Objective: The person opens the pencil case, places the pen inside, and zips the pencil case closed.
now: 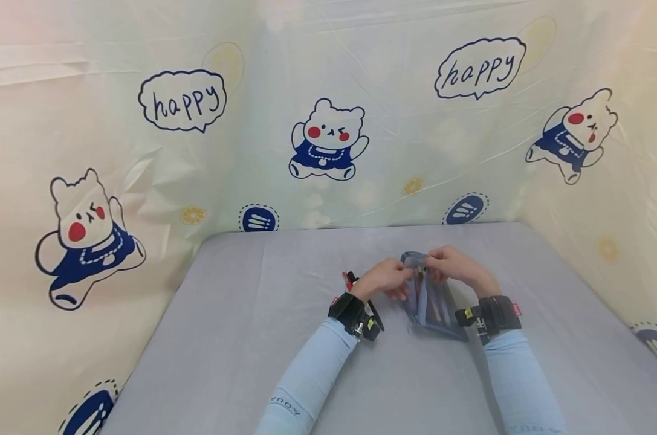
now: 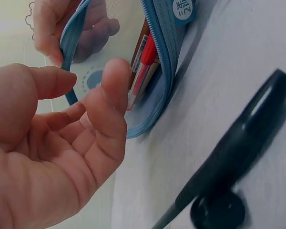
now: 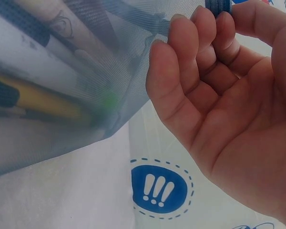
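Note:
A blue mesh zip pencil pouch (image 1: pixel 446 319) lies on the table with its mouth unzipped. My right hand (image 1: pixel 459 266) pinches the zipper edge (image 3: pixel 219 5) between thumb and fingers, holding that side of the mouth up. At the opening is my left hand (image 1: pixel 385 277), its thumb and forefinger apart with nothing visible between them in the left wrist view. Inside the pouch stands a red-capped pen (image 2: pixel 148 51), and the right wrist view shows a yellow pen (image 3: pixel 43 102) and several others through the mesh.
Left of the pouch, partly hidden by the left wrist, lie a black pen (image 1: pixel 377 317) and a red item (image 1: pixel 347 280). The grey-covered table (image 1: pixel 241 338) meets a printed curtain (image 1: pixel 382 199) at the back and sides.

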Demonstrator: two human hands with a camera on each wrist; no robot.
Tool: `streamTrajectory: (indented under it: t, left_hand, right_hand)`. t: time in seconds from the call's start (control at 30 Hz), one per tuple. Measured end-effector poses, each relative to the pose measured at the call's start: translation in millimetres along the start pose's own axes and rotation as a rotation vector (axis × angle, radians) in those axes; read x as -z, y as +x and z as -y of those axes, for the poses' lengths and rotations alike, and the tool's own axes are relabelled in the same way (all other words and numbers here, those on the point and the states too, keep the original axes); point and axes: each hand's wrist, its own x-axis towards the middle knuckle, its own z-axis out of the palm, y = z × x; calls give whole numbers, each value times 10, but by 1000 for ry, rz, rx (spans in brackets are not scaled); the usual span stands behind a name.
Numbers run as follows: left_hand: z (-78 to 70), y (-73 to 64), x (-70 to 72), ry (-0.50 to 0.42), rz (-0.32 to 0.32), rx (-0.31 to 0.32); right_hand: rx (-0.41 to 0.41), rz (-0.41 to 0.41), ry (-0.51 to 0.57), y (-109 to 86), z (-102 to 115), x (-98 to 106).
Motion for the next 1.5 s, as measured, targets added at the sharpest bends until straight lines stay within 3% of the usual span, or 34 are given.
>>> streamTrajectory:
  t: [0.4,0.67,0.73,0.97,1.33,1.5]
  left_hand:
    - [99,-139,131,135,-103,41]
    - [211,-192,249,160,-160,80]
    - [222,-210,276,164,-165,90]
    - [233,-284,400,206,-171,133]
    - [350,-359,612,195,-163,190]
    - [414,-389,680,248,-162,232]
  right_hand:
    - [-1,7,-12,-7,-17,-2]
    - [12,6,-26,-33,32,0]
    - [9,12,-22,-72,111,-2]
    - [7,11,-29,-23,1,-1]
    - [0,16,-62,-1,22,-23]
    - [1,15,-57,-17,29,-12]
